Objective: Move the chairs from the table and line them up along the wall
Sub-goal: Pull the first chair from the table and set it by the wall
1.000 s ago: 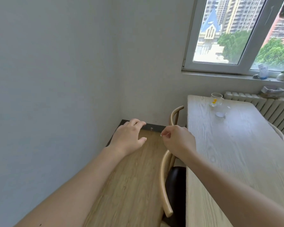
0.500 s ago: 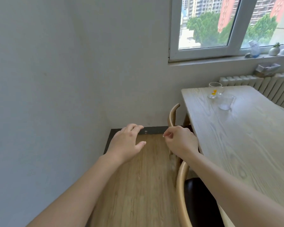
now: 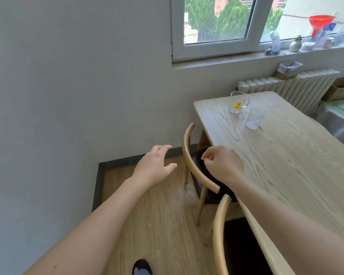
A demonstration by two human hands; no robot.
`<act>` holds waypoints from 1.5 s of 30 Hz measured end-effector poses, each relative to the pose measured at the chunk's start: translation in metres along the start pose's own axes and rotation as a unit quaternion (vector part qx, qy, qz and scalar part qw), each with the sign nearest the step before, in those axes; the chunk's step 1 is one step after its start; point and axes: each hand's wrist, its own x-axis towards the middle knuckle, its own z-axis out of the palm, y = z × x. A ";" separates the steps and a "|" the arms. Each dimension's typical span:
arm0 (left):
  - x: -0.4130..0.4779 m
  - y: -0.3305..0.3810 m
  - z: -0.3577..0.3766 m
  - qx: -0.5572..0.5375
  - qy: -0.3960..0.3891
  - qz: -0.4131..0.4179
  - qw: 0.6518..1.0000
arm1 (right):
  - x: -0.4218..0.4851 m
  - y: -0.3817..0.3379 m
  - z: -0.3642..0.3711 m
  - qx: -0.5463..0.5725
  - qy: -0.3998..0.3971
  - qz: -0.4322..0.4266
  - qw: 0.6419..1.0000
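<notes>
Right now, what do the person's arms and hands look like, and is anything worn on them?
Both forearms are bare, with no sleeves in view. The left hand and the right hand carry no gloves, rings, watch or bracelet that can be seen. The fingernails look short and unpainted.

Table (image 3: 286, 165) on my right, wall (image 3: 68, 76) on my left, floor strip (image 3: 157, 215) between. Far chair (image 3: 195, 165) tucked at table's left edge, near chair (image 3: 219, 235) just behind it, closer to me, also at that edge. My left hand (image 3: 154, 167) left of far chair's back rail, right hand (image 3: 223, 165) right of it, over seat. Two glasses (image 3: 245, 112) on table's far end. Radiator (image 3: 286, 86) beyond table, below window (image 3: 216, 26).
</notes>
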 end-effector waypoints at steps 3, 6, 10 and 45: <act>0.039 -0.007 0.011 -0.010 -0.032 0.015 0.999 | 0.025 0.005 0.006 0.003 -0.001 0.027 1.000; 0.080 -0.021 0.015 -0.018 -0.060 0.038 0.997 | 0.058 0.007 0.014 -0.004 -0.016 0.059 0.998; 0.148 -0.050 0.017 -0.036 -0.090 0.045 0.994 | 0.108 0.002 0.032 -0.011 -0.030 0.110 0.993; 0.286 -0.083 0.238 -0.459 -0.290 -0.469 0.697 | 0.221 0.110 0.162 0.032 -0.181 0.248 0.951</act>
